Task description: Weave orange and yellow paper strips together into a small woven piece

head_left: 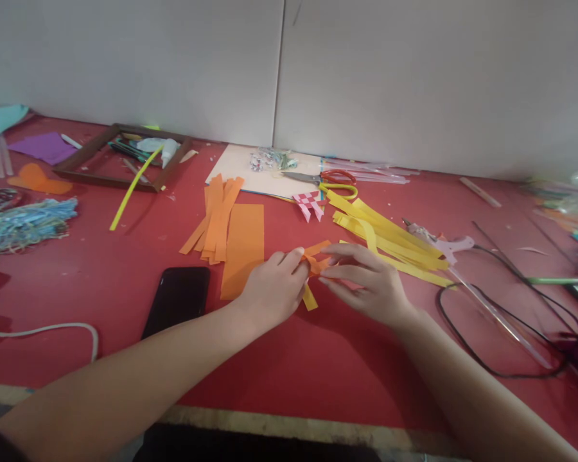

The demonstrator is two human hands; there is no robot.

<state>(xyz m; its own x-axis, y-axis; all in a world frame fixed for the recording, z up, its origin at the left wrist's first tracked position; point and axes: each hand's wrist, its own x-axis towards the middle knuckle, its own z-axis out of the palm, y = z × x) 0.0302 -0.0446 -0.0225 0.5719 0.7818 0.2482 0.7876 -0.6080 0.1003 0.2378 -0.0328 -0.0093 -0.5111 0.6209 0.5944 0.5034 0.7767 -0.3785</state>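
Observation:
Both hands meet over the red table around a small bundle of folded orange and yellow paper strips [316, 263]. My left hand [277, 285] pinches its left side between thumb and fingers. On the right side, the fingertips of my right hand [368, 279] close on the orange strip. A yellow strip end [309, 298] hangs out below. Left of my hands lie a flat orange paper piece [245, 247] and a pile of cut orange strips [218, 218]. Yellow strips [390, 234] spread behind my right hand. A pink checkered woven paper fish [309, 205] rests beyond.
Scissors [313, 178] lie on a white sheet [236, 168] at the back. A black phone [179, 298] is beside my left forearm. On the right are a glue gun [443, 246] and its looping black cord [486, 372]. A brown frame [106, 181] holds small supplies.

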